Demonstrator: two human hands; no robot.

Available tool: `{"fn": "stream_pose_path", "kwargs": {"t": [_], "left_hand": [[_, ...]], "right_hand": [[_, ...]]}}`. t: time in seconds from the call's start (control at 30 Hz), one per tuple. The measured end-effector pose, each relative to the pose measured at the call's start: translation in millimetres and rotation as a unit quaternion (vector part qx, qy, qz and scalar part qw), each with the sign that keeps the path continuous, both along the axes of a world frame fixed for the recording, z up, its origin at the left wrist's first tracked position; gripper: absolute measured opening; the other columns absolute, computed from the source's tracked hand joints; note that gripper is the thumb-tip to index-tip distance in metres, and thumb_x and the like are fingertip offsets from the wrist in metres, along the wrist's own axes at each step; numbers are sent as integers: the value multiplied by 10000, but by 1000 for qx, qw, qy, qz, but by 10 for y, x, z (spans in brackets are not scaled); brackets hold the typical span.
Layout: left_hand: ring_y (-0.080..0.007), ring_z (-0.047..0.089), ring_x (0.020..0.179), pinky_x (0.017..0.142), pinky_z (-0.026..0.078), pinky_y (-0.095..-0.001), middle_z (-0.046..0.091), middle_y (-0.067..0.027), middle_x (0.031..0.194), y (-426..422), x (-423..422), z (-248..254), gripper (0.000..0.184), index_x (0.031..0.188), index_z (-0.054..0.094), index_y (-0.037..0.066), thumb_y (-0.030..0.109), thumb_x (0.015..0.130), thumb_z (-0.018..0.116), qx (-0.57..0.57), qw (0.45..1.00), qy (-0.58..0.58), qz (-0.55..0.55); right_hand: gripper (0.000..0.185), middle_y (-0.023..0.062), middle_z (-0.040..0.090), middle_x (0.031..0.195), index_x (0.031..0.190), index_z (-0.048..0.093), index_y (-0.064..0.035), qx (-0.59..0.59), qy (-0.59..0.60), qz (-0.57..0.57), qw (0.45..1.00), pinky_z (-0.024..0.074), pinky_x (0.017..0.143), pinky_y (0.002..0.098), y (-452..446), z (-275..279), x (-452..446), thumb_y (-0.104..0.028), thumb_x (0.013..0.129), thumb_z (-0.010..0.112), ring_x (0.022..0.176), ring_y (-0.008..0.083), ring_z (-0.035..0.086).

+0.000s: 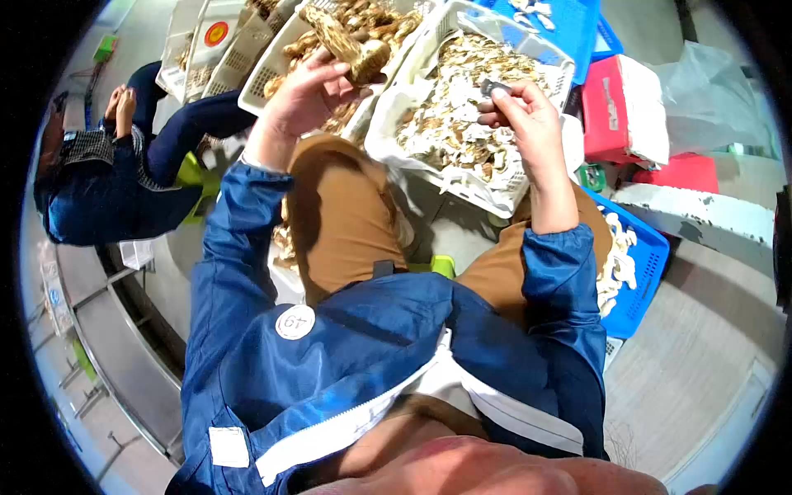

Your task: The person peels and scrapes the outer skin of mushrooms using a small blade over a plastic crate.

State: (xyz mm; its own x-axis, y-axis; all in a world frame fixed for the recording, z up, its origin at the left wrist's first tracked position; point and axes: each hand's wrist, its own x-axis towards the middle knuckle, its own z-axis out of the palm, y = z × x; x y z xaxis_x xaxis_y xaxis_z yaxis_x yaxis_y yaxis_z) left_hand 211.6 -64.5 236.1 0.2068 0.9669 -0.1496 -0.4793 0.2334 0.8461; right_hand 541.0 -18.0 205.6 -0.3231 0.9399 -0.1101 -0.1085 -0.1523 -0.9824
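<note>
My left hand grips a large mushroom with a thick brown-and-cream stalk, tilted above a white crate. Whole brown mushrooms lie in that crate. Between the thumb and fingers of my right hand is a small dark flat piece; whether it is a blade I cannot tell. This hand hovers over a second white crate, filled with pale and brown mushroom trimmings. The two hands are apart.
To the right, a blue tray holds pale mushroom pieces. Blue crates and a red-and-white box stand beyond the trimmings. Another person sits at the left, near more white crates. Metal racks stand lower left.
</note>
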Motion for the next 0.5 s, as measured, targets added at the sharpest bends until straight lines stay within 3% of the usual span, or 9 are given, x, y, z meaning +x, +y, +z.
{"fn": "stream_pose_path", "kwargs": {"t": [0.03,0.07,0.1,0.23,0.33,0.37,0.43,0.5], "left_hand": [[-158,687,998,961,551,-373,688,-53,1142,-3,216,105,512,1434,478,63,150,966,664,13,1000,-7,-1],[-166,665,1070,969,544,-355,647,-81,1262,133,165,-150,548,1472,446,64,137,971,658,31,997,-34,-58],[-186,639,1134,985,532,-342,626,-93,1300,150,402,-44,567,1476,443,58,111,962,675,34,998,-42,-38],[-211,600,1222,1045,506,-362,590,-104,1352,449,983,-182,649,1498,416,29,37,924,720,184,983,11,-8],[-234,579,1264,1112,460,-381,560,-112,1391,515,1291,-198,700,1495,394,-15,61,900,753,205,976,76,25],[-227,569,1276,1099,474,-367,552,-123,1397,555,1326,-253,774,1510,377,-5,37,851,781,257,951,161,51],[-206,586,1229,1038,508,-333,555,-127,1393,556,1424,-305,793,1503,395,8,3,813,784,260,936,227,71],[-171,613,1076,914,544,-313,565,-114,1356,597,1472,-381,768,1475,446,54,-13,781,770,288,899,317,92]], "right_hand": [[196,153,740,905,1016,605,2,7,29,-1,1000,545,664,281,54,35,49,-181,985,668,733,166,705],[205,151,741,906,1019,607,2,13,41,-7,999,547,668,280,106,105,90,-188,983,672,734,168,705],[213,149,741,907,1022,609,2,20,52,-13,998,549,672,279,156,235,110,-196,981,675,735,171,706],[195,132,736,884,1017,600,-7,70,79,-69,992,568,676,279,449,428,194,-185,981,671,722,173,714],[179,135,736,880,1029,589,-15,83,79,-101,988,556,649,273,526,295,255,-174,987,660,694,165,710],[178,131,735,878,1033,588,-17,77,63,-110,989,551,644,272,508,234,271,-174,988,659,692,162,709],[150,108,733,883,1041,589,-25,57,47,-119,990,545,658,266,494,153,254,-162,1005,638,741,152,710],[132,114,733,914,1046,587,-23,96,44,-134,985,556,711,269,497,166,222,-150,1020,614,797,154,711]]}}
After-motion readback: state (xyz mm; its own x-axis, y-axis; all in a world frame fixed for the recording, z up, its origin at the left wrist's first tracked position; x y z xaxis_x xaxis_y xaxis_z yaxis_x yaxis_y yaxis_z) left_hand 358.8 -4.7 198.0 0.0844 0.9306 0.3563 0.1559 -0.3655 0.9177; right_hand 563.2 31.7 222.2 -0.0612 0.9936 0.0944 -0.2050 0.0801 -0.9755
